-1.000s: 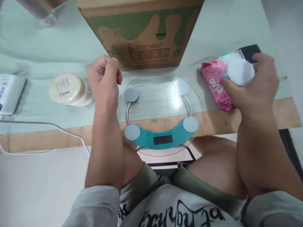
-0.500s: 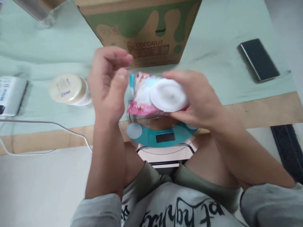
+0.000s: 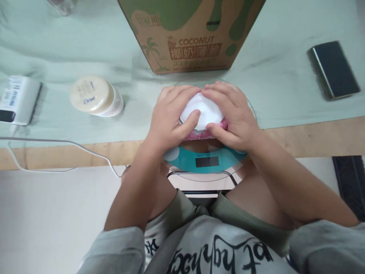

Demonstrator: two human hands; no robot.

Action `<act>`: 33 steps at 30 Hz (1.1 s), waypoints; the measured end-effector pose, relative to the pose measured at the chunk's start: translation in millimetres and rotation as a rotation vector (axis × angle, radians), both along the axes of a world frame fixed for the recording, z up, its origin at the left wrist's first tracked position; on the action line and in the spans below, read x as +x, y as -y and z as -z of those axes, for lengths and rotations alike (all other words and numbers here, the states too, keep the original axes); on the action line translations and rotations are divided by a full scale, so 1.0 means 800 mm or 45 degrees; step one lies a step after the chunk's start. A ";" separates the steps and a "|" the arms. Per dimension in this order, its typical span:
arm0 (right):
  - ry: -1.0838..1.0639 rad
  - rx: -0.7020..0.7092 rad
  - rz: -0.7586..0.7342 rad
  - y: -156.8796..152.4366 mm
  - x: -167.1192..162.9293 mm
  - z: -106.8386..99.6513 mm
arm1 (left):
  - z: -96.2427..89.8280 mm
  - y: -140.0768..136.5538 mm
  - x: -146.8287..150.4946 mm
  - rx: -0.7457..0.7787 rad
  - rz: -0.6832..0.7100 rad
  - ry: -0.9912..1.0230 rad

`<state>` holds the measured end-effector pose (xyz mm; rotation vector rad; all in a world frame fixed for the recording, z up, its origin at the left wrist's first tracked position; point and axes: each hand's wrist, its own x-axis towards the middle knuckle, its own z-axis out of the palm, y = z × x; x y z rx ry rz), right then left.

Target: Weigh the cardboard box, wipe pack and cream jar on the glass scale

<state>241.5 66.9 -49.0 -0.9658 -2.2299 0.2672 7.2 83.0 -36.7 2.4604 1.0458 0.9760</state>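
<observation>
A pink pack of wet wipes [image 3: 201,135] with a white oval lid [image 3: 203,112] is over the round glass scale [image 3: 182,161], its sides mostly covered by my hands. My left hand [image 3: 173,114] wraps the left side, thumb on the lid. From the right, my right hand [image 3: 232,114] grips it, with its thumb at the front edge of the lid. The teal front of the scale and its dark display [image 3: 207,161] show below the pack. Whether the pack's underside rests fully on the glass is hidden.
A cardboard coconut box [image 3: 194,42] stands just behind the scale. To the left are a cream-lidded Dove jar [image 3: 97,97], a white device [image 3: 21,99] and a white cable [image 3: 65,142]. A dark phone-like device [image 3: 333,70] lies at right. The wooden table edge [image 3: 308,137] runs in front.
My left hand has come right and closed onto the pack. The pack, tilted in my right hand before, now sits lower over the scale between both hands. The view has shifted slightly.
</observation>
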 end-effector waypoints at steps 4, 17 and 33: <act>0.016 -0.052 0.036 0.002 -0.002 0.001 | 0.005 -0.003 0.002 -0.013 -0.007 -0.039; 0.173 -0.317 -0.015 -0.011 -0.007 -0.050 | 0.005 -0.011 -0.001 -0.336 -0.025 0.042; -0.218 -0.221 -0.041 -0.017 0.035 -0.089 | 0.010 -0.075 -0.105 -0.053 -0.025 0.840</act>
